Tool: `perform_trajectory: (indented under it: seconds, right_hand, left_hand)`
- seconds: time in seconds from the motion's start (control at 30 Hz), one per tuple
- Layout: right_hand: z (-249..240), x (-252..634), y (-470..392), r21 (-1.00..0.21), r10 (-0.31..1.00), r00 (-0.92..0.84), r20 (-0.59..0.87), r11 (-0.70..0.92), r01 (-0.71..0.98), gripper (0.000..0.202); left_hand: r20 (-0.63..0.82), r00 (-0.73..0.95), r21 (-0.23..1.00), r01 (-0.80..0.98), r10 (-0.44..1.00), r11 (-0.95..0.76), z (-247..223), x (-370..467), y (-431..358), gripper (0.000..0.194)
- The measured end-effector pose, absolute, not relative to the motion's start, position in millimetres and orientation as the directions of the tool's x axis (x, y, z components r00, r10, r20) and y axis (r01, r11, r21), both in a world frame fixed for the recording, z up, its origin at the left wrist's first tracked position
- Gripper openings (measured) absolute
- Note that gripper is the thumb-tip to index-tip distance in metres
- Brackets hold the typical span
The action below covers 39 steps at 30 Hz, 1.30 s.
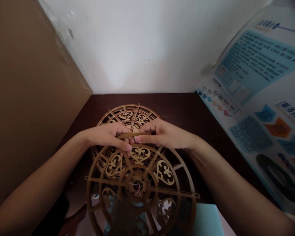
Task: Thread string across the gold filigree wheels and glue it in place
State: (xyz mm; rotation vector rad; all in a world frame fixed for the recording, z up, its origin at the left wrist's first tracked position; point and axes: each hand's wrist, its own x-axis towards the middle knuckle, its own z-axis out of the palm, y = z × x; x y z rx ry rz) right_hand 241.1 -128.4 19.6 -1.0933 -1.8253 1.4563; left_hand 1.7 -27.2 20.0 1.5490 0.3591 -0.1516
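Gently, I'd squeeze evenly: my left hand and right hand pinch the heart-patterned wheel toward the table's far edge.

Both bare forearms taper toward slim, bare wrists.

Before you was the near wheel, the other wheels behind it on the table. A strip ran between your left hand and right hand at the near wheel's upper edge. Behind stood a wall, left a panel, right a banner; a box sat by the near wheel's lower right.
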Motion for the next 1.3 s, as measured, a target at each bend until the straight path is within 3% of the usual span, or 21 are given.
perform_trajectory:
  seconds: [0.2,0.37,0.53,0.67,0.77,1.07,1.3]
  right_hand:
    - [33.3,242.1,-132.2,-0.855,0.904,-0.427,0.024,0.239,0.459,0.038]
    - [36.0,237.4,-140.7,-0.765,0.887,-0.432,0.162,0.390,0.513,0.030]
    - [28.7,231.3,-149.3,-0.499,0.876,-0.392,0.282,0.483,0.719,0.031]
    - [23.8,228.5,-153.3,-0.257,0.844,-0.395,0.363,0.498,0.828,0.031]
    - [18.4,226.8,-155.1,-0.161,0.797,-0.403,0.450,0.517,0.841,0.032]
    - [10.0,227.4,-156.1,-0.174,0.746,-0.373,0.552,0.540,0.823,0.029]
    - [4.2,231.6,-151.0,-0.340,0.784,-0.300,0.544,0.533,0.775,0.030]
  left_hand:
    - [-0.289,0.952,0.957,0.284,0.101,0.063,21.2,1.1,-21.9,0.020]
    - [-0.330,0.935,0.929,0.298,0.128,0.217,17.9,-1.3,-20.0,0.048]
    - [-0.364,0.910,0.908,0.301,0.195,0.291,14.2,-1.5,-20.1,0.066]
    - [-0.399,0.886,0.895,0.320,0.235,0.312,11.7,-1.5,-18.1,0.069]
    - [-0.402,0.884,0.895,0.325,0.238,0.306,9.0,-2.7,-15.1,0.066]
    - [-0.393,0.894,0.891,0.315,0.213,0.326,8.2,-2.4,-15.1,0.062]
    - [-0.363,0.915,0.900,0.295,0.177,0.322,11.3,-7.1,-10.2,0.062]
